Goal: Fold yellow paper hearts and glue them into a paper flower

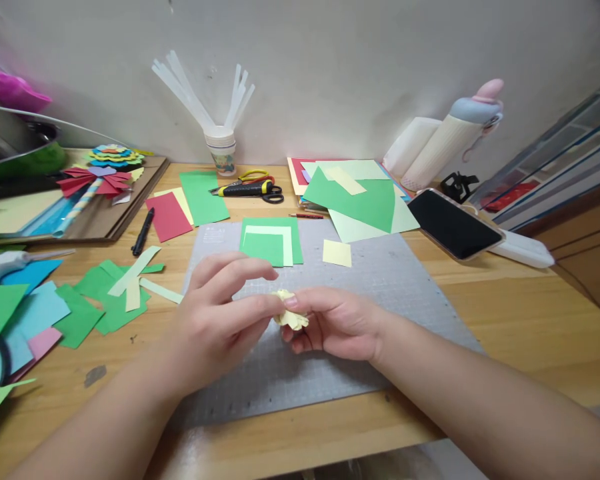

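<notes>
pinching ruffled pale yellow paper piece [293,320] above gray mat [305,380]

gripped in the right hand [343,327], with thumb laid over the top and other fingers curled in below, closed right onto it. touched from its left by one outstretched finger of the left hand [215,313], with the next finger raised and apart (can't see the left thumb, so can't tell whether pinching too). lying on the mat just ahead: pale yellow square [337,253], plus stacked green and pale sheets [263,250] to its left. scattered on the wooden surface [55,393] at left: green scraps [77,317] and pale strips [134,270]. placed farther back: black-and-yellow cutter [245,190], then paper cup [223,160] holding whitish sticks [195,107]. seen at right: dark-screened phone [457,223].
</notes>
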Motion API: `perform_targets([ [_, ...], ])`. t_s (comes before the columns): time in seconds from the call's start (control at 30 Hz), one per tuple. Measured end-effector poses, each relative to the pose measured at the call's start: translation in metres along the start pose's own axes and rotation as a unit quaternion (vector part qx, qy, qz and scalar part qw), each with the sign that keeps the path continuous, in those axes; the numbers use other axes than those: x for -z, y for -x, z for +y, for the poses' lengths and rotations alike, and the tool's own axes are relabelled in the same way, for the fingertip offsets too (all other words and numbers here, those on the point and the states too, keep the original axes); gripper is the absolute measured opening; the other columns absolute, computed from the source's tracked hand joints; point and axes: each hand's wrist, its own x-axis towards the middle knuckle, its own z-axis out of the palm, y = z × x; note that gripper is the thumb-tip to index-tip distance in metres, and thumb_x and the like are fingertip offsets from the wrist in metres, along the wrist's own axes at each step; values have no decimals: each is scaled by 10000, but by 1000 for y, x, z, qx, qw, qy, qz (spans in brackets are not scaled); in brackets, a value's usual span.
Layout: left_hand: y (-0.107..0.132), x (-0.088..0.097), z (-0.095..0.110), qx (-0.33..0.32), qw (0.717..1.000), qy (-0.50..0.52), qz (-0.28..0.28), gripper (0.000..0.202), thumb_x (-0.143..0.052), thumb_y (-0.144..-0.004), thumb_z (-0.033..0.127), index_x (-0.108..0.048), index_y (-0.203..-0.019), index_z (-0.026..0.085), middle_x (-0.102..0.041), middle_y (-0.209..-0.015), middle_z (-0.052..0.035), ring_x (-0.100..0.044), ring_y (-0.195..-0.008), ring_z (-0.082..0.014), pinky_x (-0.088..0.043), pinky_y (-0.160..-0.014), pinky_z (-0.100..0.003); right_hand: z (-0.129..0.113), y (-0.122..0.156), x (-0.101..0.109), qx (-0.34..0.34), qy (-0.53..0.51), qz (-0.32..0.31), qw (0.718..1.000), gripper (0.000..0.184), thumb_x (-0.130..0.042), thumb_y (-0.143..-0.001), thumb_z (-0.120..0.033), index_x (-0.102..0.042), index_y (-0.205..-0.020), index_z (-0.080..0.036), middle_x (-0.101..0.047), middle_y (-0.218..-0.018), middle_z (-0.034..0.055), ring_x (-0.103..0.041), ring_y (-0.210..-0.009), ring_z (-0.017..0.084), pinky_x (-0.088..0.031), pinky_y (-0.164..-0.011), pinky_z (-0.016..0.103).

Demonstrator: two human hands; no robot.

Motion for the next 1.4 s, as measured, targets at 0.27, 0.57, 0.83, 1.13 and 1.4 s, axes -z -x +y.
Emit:
perform_targets([
  [0.27,1,2,1,-42,999,5,-6,209,-642,-787,42,-668,-898,217,-647,-1019,-71,-553,-997,-236,-446,-870,-389,-1,-1,2,-7,1,-12,1000,136,-679,-740,-266,-668,-778,-136,-655,-674,8,-614,-607,101,-486,-571,204],
  [0.57,1,2,1,-51,998,-11,37,220,-660,-771,28,-667,-875,221,-652,-995,-77,-562,-963,-229,-461,-832,-383,-4,-3,2,58,0,-55,997,290,-511,-827,-362,-672,-798,-122,-670,-723,52,-639,-629,151,-490,-569,254],
  [0.83,0,1,1,-56,998,-12,26,183,-677,-774,58,-665,-872,212,-696,-924,-51,-584,-890,-208,-457,-784,-367,-2,0,-3,142,123,18,982,199,-581,-816,-295,-623,-702,-138,-608,-648,10,-567,-553,98,-344,-460,193],
  [1.13,1,-2,1,-64,998,-7,-4,199,-669,-796,79,-677,-955,198,-707,-864,-40,-582,-843,-204,-420,-739,-364,1,0,-4,134,167,66,975,238,-561,-797,-293,-583,-621,-136,-556,-589,-2,-518,-489,84,-284,-436,205],
  [1.4,3,-10,3,-6,998,63,-31,192,-613,-802,62,-645,-926,205,-679,-872,-27,-576,-860,-189,-426,-772,-348,1,-3,-2,116,187,46,974,332,-499,-859,-365,-607,-652,-129,-590,-635,28,-541,-517,90,-288,-419,188],
])
